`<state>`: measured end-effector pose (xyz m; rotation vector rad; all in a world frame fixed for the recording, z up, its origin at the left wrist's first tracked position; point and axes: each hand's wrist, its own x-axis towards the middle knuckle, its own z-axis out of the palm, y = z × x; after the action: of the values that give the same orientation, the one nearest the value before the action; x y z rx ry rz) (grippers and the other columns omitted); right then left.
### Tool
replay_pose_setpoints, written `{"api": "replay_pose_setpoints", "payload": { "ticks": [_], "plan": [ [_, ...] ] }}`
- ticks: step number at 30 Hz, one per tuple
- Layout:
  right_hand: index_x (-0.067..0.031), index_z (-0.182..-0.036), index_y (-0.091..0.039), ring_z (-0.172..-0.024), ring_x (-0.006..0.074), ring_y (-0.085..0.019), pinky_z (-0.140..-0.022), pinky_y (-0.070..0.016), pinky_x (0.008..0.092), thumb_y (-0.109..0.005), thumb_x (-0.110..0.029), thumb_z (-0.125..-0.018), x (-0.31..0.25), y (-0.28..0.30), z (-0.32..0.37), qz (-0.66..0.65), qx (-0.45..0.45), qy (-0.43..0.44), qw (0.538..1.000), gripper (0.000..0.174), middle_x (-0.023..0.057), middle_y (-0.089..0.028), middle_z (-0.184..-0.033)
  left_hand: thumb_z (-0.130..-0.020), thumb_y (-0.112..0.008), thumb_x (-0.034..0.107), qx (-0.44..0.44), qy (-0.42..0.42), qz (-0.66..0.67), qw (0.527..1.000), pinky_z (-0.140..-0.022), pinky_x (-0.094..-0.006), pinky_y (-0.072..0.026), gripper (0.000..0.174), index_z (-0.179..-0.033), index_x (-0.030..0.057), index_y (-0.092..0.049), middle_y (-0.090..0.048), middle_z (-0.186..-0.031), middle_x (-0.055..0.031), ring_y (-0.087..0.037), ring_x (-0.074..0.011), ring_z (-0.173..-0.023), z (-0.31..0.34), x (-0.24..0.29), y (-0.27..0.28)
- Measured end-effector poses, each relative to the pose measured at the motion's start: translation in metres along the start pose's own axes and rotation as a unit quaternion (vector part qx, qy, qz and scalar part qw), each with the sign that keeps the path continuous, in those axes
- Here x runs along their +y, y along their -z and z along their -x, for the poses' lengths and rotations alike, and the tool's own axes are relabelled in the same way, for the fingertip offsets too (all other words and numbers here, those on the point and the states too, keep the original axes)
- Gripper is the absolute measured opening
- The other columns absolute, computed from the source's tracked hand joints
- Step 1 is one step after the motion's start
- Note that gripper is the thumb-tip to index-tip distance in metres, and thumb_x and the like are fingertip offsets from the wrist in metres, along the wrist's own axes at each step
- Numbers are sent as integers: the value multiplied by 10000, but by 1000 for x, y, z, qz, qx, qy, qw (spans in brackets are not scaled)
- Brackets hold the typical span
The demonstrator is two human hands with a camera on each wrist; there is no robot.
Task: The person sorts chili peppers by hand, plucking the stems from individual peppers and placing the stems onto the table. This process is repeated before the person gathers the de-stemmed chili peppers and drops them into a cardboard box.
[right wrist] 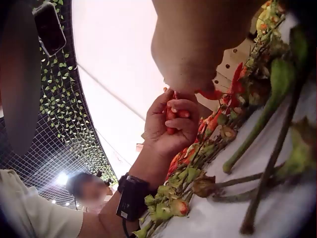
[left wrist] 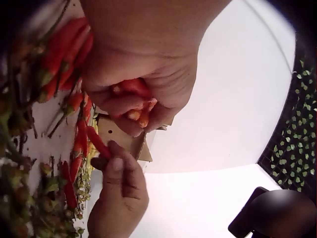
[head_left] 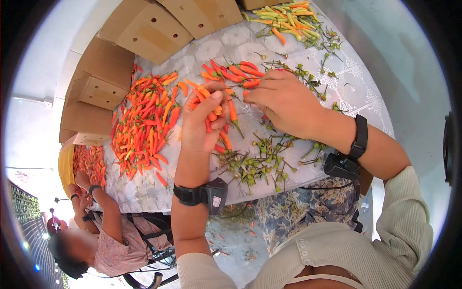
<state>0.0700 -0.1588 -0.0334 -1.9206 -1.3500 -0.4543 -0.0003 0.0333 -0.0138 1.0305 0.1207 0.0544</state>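
My left hand (head_left: 204, 120) curls around several orange and red chili peppers (left wrist: 133, 88) above the table. To its right, my right hand (head_left: 286, 103) pinches one slim red chili pepper (left wrist: 98, 141) between thumb and fingers, as the left wrist view shows. Loose red chilies (head_left: 238, 72) lie on the cloth just beyond both hands, some with green stems on. Below the hands spreads a heap of plucked green stems (head_left: 260, 161). A large pile of red and orange chilies (head_left: 149, 120) lies left of my left hand.
Cardboard boxes (head_left: 149, 33) line the table's far and left edges. Yellow-green and orange chilies (head_left: 288, 21) sit at the far right, with more stems (head_left: 329, 43) beside them. Another person (head_left: 110, 226) works at the table's left end. A patterned cloth (head_left: 231, 41) covers the table.
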Motion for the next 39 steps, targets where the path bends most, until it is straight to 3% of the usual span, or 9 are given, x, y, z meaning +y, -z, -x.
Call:
{"api": "replay_pose_setpoints", "payload": {
  "ticks": [3, 6, 9, 10, 13, 16, 19, 28, 39],
  "plan": [
    [-65, -861, -598, -778, 295, -558, -694, -440, 388, -593, -66, -791, -6, 4, -4, -96, 85, -15, 992, 70, 84, -603, -774, -791, -667, 25, 1, -25, -138, 990, -436, -166, -373, 242, -1023, 10, -598, -619, -850, -49, -568, -86, -657, 4, -2, -7],
    [-57, -861, -586, -740, 305, -556, -673, -437, 399, -587, -65, -810, -7, 7, -6, -118, 122, -34, 985, 52, 91, -601, -759, -767, -697, 15, -59, 14, -238, 970, -520, -188, -427, 270, -1019, 9, -601, -636, -862, -47, -571, -75, -668, 9, -5, -15],
    [-55, -870, -584, -716, 309, -557, -660, -440, 401, -594, -88, -820, -7, 7, -5, -123, 125, -45, 984, 60, 96, -602, -758, -772, -707, 37, -91, 25, -234, 968, -596, -208, -456, 258, -1007, 13, -602, -633, -844, -28, -560, -67, -655, 8, -8, -18],
    [-54, -874, -584, -709, 309, -558, -656, -442, 400, -598, -99, -823, -8, 6, -5, -127, 122, -48, 983, 69, 98, -603, -760, -781, -704, 51, -83, 22, -240, 967, -571, -202, -448, 247, -1001, 15, -598, -634, -840, -31, -564, -70, -655, 8, -8, -18],
    [-49, -888, -582, -671, 317, -555, -624, -444, 392, -603, -158, -841, -22, 10, -8, -319, 133, -192, 918, 121, 95, -604, -759, -809, -688, 85, -60, 15, -213, 975, -493, -185, -413, 216, -987, 20, -585, -636, -829, -43, -576, -79, -655, 9, -6, -17],
    [-39, -854, -583, -640, 326, -553, -588, -440, 389, -607, -225, -853, -15, 1, -3, -270, 88, -175, 943, 188, 116, -594, -747, -839, -655, 101, -42, 2, -110, 993, -419, -167, -359, 187, -985, 24, -568, -637, -821, -61, -585, -85, -648, 7, -4, -13],
    [-35, -797, -575, -641, 337, -550, -577, -432, 396, -590, -273, -868, -12, 6, 0, -199, -82, -154, 964, 249, 140, -571, -713, -855, -631, 95, -27, -11, -54, 998, -385, -156, -324, 160, -981, 27, -558, -638, -818, -72, -585, -85, -629, 6, -4, -13],
    [-52, -739, -568, -657, 359, -562, -562, -425, 429, -570, -281, -871, -19, 7, -2, -174, -68, -185, 965, 263, 155, -555, -669, -845, -661, 110, -31, 12, -74, 997, -382, -150, -319, 155, -942, 34, -566, -639, -799, -66, -567, -73, -575, 7, -7, -16],
    [-70, -806, -589, -707, 339, -571, -609, -431, 432, -598, -182, -828, -16, 9, 1, -172, -54, -59, 982, 114, 131, -569, -693, -867, -641, 173, -75, 59, -31, 995, -374, -143, -313, 192, -943, 11, -571, -640, -783, -83, -583, -73, -567, 10, -3, -11]
  ]
}}
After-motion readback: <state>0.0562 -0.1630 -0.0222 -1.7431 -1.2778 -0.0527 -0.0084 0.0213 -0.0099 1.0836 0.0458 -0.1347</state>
